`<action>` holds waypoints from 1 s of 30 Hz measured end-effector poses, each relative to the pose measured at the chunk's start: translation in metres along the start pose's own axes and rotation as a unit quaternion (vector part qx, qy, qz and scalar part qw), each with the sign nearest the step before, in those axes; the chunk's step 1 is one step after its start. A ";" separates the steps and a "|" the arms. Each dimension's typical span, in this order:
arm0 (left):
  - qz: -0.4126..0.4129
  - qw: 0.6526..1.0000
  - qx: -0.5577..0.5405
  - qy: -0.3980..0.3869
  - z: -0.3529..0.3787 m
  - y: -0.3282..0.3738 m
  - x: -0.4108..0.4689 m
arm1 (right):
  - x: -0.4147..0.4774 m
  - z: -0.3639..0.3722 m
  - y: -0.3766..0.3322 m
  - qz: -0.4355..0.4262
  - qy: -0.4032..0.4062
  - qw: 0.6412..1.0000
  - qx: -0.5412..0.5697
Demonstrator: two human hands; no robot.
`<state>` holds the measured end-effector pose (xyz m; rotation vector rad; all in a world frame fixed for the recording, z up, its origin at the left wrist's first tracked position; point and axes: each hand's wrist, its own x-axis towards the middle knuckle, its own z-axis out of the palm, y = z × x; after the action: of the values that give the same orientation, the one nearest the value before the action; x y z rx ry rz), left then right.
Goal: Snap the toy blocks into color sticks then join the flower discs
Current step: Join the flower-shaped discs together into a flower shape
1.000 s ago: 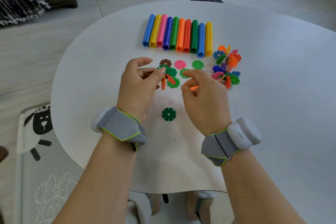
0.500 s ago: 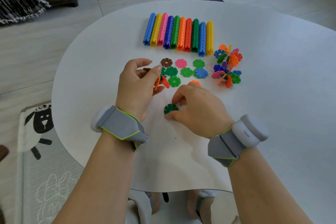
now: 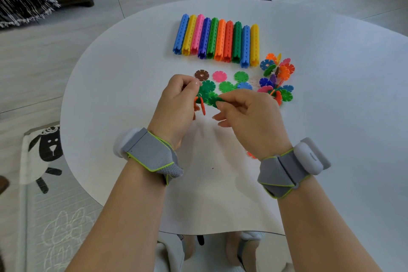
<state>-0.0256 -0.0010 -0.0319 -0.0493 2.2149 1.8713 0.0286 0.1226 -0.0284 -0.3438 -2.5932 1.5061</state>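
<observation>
My left hand (image 3: pixel 176 104) pinches a small piece of joined orange flower discs (image 3: pixel 202 106) above the table. My right hand (image 3: pixel 249 115) holds a dark green disc (image 3: pixel 213 99) by its edge, right beside the orange piece; whether they touch I cannot tell. Loose discs lie flat behind my hands: a brown disc (image 3: pixel 201 75), a pink disc (image 3: pixel 220 76), a green disc (image 3: pixel 241 76) and a blue disc (image 3: pixel 244 86). A joined cluster of flower discs (image 3: pixel 277 77) stands at the right. Several color sticks (image 3: pixel 217 40) lie side by side at the back.
The white round table (image 3: pixel 331 117) carries everything. An orange disc (image 3: pixel 251 155) lies partly hidden beside my right wrist. Both wrists wear grey straps with white devices. A sheep-patterned mat (image 3: pixel 44 161) covers the floor at the left.
My right hand picked the dark green disc up off the table and raised it to the orange piece in my left hand. An orange disc now lies near my right wrist.
</observation>
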 end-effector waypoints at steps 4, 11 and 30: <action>-0.006 1.000 -0.016 -0.011 0.001 0.001 -0.001 | -0.002 0.000 0.000 -0.019 0.020 1.000 -0.014; -0.025 0.999 -0.026 -0.004 0.000 0.003 -0.001 | -0.003 0.002 -0.002 -0.027 0.020 0.999 -0.009; -0.020 1.000 0.014 -0.019 0.005 0.006 -0.006 | -0.005 0.014 0.006 -0.091 0.056 0.992 -0.061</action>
<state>-0.0204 0.0039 -0.0259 -0.0513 2.1980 1.8055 0.0307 0.1125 -0.0409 -0.1917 -2.5552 1.2365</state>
